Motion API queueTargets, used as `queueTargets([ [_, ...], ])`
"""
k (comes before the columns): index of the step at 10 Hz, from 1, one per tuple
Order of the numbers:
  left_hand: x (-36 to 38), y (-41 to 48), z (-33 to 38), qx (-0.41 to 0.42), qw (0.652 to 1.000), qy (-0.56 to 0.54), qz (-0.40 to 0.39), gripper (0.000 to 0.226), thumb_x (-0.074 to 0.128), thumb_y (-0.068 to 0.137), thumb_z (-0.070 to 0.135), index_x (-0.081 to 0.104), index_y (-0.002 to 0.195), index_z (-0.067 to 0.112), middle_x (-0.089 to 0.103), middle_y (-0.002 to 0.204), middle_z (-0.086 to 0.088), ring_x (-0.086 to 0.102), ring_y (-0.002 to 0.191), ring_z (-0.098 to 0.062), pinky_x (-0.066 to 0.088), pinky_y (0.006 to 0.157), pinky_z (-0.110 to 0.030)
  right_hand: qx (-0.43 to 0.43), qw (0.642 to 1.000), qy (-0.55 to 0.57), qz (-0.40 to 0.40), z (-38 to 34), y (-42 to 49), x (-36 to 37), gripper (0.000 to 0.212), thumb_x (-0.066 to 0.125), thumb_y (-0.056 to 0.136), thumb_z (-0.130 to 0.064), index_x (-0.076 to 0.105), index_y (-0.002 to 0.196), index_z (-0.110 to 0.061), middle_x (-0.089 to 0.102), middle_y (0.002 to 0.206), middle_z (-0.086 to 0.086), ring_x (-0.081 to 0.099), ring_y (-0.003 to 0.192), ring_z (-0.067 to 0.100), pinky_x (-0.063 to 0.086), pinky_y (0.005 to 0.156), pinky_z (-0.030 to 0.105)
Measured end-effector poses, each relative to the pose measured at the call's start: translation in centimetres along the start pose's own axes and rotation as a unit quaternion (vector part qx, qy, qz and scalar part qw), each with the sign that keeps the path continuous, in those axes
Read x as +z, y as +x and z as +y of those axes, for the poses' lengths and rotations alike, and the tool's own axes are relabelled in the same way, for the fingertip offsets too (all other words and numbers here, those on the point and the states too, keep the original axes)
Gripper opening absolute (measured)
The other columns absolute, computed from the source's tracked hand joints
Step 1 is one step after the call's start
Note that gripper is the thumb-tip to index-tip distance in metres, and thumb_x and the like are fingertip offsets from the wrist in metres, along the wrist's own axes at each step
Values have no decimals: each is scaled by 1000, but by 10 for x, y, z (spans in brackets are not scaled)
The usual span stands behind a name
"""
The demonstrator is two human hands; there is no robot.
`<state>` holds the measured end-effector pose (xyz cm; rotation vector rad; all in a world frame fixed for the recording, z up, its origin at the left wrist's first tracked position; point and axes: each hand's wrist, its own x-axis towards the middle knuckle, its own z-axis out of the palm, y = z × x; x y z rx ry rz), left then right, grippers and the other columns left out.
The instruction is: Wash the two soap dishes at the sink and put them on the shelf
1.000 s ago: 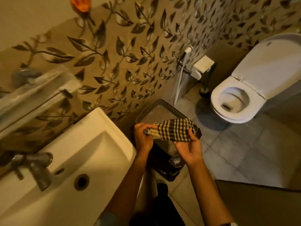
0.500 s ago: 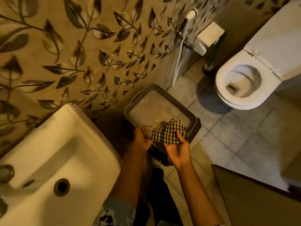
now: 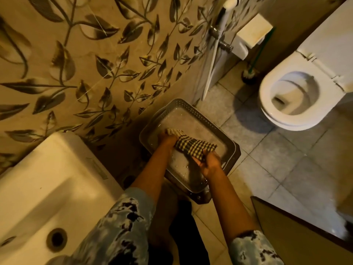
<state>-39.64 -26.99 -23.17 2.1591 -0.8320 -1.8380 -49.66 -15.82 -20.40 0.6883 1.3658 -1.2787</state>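
A black-and-yellow checked cloth [image 3: 193,145] lies stretched across a grey perforated basket [image 3: 228,142] on the floor between the sink and the toilet. My left hand [image 3: 168,138] grips the cloth's far left end, low inside the basket. My right hand [image 3: 209,163] holds its near right end. The basket's bottom looks wet and shiny. The white sink [image 3: 44,188] is at the lower left, with its drain [image 3: 56,239] showing. No soap dish and no shelf are in view.
A white toilet [image 3: 298,100] with its lid up stands at the right. A hand-spray hose [image 3: 215,48], a white wall box [image 3: 252,33] and a toilet brush [image 3: 250,73] are by the leaf-patterned wall. A brown door edge [image 3: 298,236] is at the lower right.
Both hands have gone down with the cloth, from above the basket to inside it. My view has tilted down; the tap and the glass shelf have left the frame.
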Motion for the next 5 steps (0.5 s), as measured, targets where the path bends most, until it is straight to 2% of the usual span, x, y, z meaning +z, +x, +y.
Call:
queueTargets([
  [1,0,2,7,64,997,-53,6,63,57,85,-7,38,143,8,47,143,-18,49,129,-34,46,105,-47,-45,998,33,-31,-4,7,5,44,41,97,-1,45,139,-14,52,139,13,51,126,31,54,83,40],
  [2,-6,11,3,63,994,-92,0,63,60,83,-8,41,140,9,51,139,-16,52,125,-34,48,102,-48,-59,998,-12,-35,1,15,0,44,45,96,-4,46,138,-16,55,134,11,57,116,27,55,78,34],
  [3,-12,23,-15,7,992,-105,66,55,60,88,2,39,139,7,48,141,-21,52,125,-36,46,104,-49,-52,990,-121,57,18,31,-16,35,50,93,-2,53,126,-15,55,133,14,57,113,29,53,93,43],
  [4,-15,24,-35,-39,993,-50,102,60,60,91,14,32,144,9,40,146,-17,44,131,-35,40,109,-48,-35,981,-150,119,31,34,-37,32,53,92,-2,56,120,-15,55,134,14,53,121,33,47,102,47],
  [5,-5,7,-49,-74,993,-35,85,47,50,96,15,39,141,6,47,142,-18,49,128,-34,45,105,-45,-17,982,-148,117,43,23,-47,26,52,95,-10,59,119,-12,59,128,16,58,115,32,52,92,43],
])
